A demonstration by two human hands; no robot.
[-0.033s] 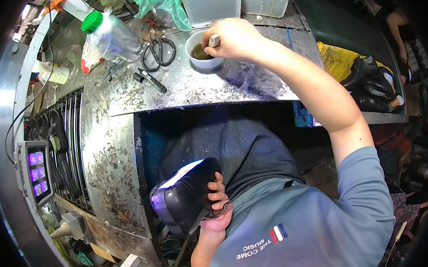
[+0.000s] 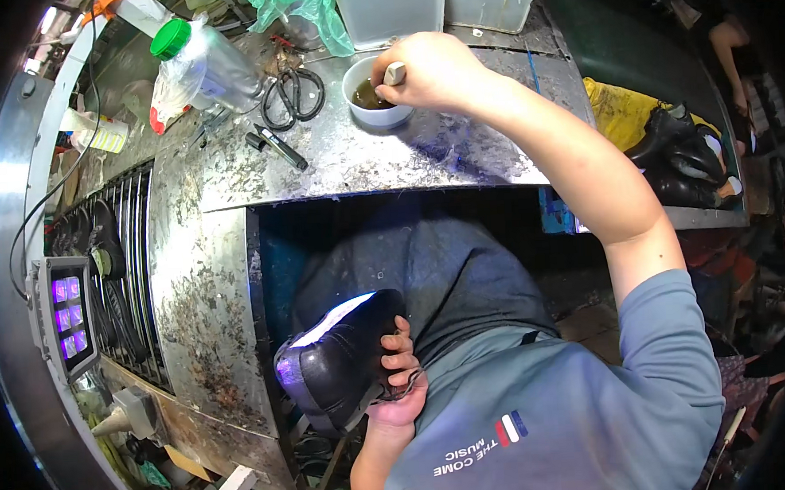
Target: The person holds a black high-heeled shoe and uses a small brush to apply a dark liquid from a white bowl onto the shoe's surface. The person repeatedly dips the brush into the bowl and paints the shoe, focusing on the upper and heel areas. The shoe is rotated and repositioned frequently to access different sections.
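My left hand point(image 2: 401, 369) is closed round a black shoe point(image 2: 345, 363) over my lap, its fingers wrapped over the near right side by the laces. The shoe lies tilted, and a bright white strip shows along its upper edge, with a violet glow at the left end. Up on the metal bench, my right hand point(image 2: 432, 72) pinches a tool with a pale, blunt-ended handle point(image 2: 394, 74). It points down into a white bowl point(image 2: 380, 118) of dark greenish-brown liquid. The tool's lower end is hidden by the hand and the bowl.
Left of the bowl lie black-handled scissors point(image 2: 294, 97) and a dark marker point(image 2: 283, 150). Farther left stands a clear jar with a green lid point(image 2: 170, 40). A lamp glowing violet point(image 2: 70, 317) is at the left edge. Black shoes point(image 2: 676, 159) rest at the right.
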